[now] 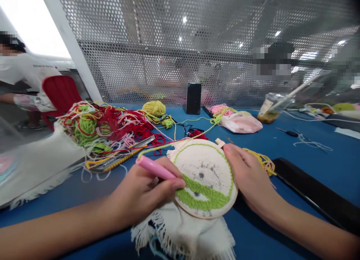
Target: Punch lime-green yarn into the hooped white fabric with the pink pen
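A pink punch needle pen [156, 168] is pinched in my left hand [154, 189], its tip end hidden by my fingers at the left part of the cloth. Green yarn runs out of the pen's back end. My right hand [247, 174] grips the right rim of a round embroidery hoop [234, 190], near its small wooden screw block. Stretched in the hoop is white cloth [194, 155] with dark drawn marks, a green stitched outline and a filled green band [208, 203] across the lower part. Frayed cloth edges hang below the hoop.
On the blue table [242, 235] lie a tangled yarn pile [112, 125], a yellow-handled cutter [120, 159], a yellow yarn ball [154, 108], an upright phone [194, 98], a plastic cup [268, 112], small scissors [292, 133] and a long black object [315, 192]. A person sits at the far left.
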The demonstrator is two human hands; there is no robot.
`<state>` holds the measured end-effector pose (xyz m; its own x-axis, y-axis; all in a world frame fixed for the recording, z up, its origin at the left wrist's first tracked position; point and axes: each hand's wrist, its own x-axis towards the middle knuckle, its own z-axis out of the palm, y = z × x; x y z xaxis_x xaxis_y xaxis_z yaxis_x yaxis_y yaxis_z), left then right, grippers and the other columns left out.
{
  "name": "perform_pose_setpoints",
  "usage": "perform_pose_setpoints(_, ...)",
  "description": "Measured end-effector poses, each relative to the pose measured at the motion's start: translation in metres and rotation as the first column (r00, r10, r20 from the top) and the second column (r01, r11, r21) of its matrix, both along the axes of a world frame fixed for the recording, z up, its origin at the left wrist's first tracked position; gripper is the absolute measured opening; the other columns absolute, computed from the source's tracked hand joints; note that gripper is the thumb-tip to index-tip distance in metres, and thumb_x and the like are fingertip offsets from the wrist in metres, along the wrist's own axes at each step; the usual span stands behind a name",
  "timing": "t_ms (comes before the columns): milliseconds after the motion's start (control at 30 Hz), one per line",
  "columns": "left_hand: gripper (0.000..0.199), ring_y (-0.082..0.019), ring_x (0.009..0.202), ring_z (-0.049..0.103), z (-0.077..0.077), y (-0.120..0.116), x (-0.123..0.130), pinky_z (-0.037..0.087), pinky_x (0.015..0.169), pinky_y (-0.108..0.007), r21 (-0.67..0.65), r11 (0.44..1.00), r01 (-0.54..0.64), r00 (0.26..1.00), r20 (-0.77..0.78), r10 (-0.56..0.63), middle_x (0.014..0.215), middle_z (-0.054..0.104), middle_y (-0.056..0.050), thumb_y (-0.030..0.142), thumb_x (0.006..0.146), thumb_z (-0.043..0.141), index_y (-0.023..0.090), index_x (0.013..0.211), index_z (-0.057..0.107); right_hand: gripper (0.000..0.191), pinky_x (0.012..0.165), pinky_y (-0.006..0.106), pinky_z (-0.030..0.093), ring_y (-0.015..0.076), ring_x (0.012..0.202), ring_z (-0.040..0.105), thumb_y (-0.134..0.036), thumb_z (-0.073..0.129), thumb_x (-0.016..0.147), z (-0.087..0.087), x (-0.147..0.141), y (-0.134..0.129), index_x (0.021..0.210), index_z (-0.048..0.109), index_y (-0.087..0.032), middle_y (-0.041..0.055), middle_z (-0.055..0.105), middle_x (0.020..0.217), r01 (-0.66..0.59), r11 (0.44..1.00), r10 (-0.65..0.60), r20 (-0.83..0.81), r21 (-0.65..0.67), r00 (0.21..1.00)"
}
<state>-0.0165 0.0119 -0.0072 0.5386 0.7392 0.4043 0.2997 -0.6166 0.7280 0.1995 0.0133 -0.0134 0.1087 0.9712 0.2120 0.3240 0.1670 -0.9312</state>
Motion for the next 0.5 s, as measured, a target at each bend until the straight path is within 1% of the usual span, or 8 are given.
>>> perform_pose_setpoints(67,0.016,-0.007,0.049,0.050,0.001,-0.001,0.000,0.041,0.042,-0.015,-0.022,0.999,-0.032,0.995,0.096,0.033,0.067,0.057,0.000,0.019,0.083,0.046,0.015,0.080,0.061,0.032,0.048,0.023,0.031,0.0129,0.056,0.040,-0.043,0.036,0.083,-0.002,0.002,0.004,0.063,0.044,-0.020,-0.0008,0.045,0.060,0.010,1.000,-0.008,0.073,-0.023,0.997)
perform_pose_setpoints(100,0.017,-0.006,0.051,0.050,0.000,-0.001,0.000,0.041,0.043,-0.014,-0.006,0.999,-0.049,0.991,0.124,0.049,0.068,0.056,0.000,0.018,0.083,0.045,0.015,0.078,0.061,0.032,0.048,0.023,0.031,0.0126,0.056,0.039,-0.043,0.035,0.084,-0.003,0.003,0.005,0.064,0.045,-0.020,-0.0007,0.045,0.061,0.008,0.999,-0.005,0.094,-0.033,0.996)
perform_pose_setpoints(200,0.018,-0.006,0.050,0.049,0.000,-0.002,-0.001,0.041,0.042,-0.014,0.017,0.997,-0.077,0.977,0.200,0.072,0.068,0.054,0.000,0.018,0.084,0.044,0.016,0.076,0.060,0.033,0.049,0.023,0.030,0.0118,0.057,0.038,-0.043,0.033,0.084,-0.007,0.005,0.009,0.065,0.044,-0.019,-0.0005,0.044,0.064,-0.004,0.999,0.009,0.106,-0.048,0.994)
perform_pose_setpoints(267,0.019,-0.005,0.047,0.048,-0.001,-0.001,-0.001,0.040,0.040,-0.014,-0.009,0.997,-0.081,0.966,0.245,0.081,0.066,0.052,0.002,0.019,0.085,0.043,0.017,0.076,0.059,0.033,0.050,0.023,0.030,0.0116,0.057,0.038,-0.044,0.033,0.084,-0.009,0.006,0.010,0.066,0.043,-0.019,-0.0007,0.044,0.064,-0.017,0.998,0.022,0.101,-0.053,0.995)
perform_pose_setpoints(367,0.023,-0.006,0.047,0.048,-0.002,-0.001,-0.002,0.040,0.038,-0.015,-0.069,0.993,-0.094,0.951,0.287,0.110,0.066,0.049,0.001,0.023,0.086,0.041,0.017,0.075,0.059,0.032,0.050,0.023,0.030,0.0117,0.057,0.038,-0.045,0.033,0.084,-0.011,0.007,0.009,0.067,0.043,-0.019,-0.0009,0.043,0.065,-0.018,0.998,0.025,0.102,-0.064,0.995)
perform_pose_setpoints(500,0.023,-0.007,0.048,0.048,-0.005,0.000,-0.004,0.040,0.040,-0.017,-0.110,0.989,-0.104,0.951,0.281,0.131,0.066,0.048,0.001,0.026,0.087,0.040,0.015,0.075,0.057,0.032,0.052,0.024,0.031,0.0127,0.058,0.039,-0.045,0.033,0.084,-0.010,0.008,0.009,0.068,0.045,-0.020,-0.0004,0.045,0.065,-0.005,0.998,0.013,0.130,-0.061,0.991)
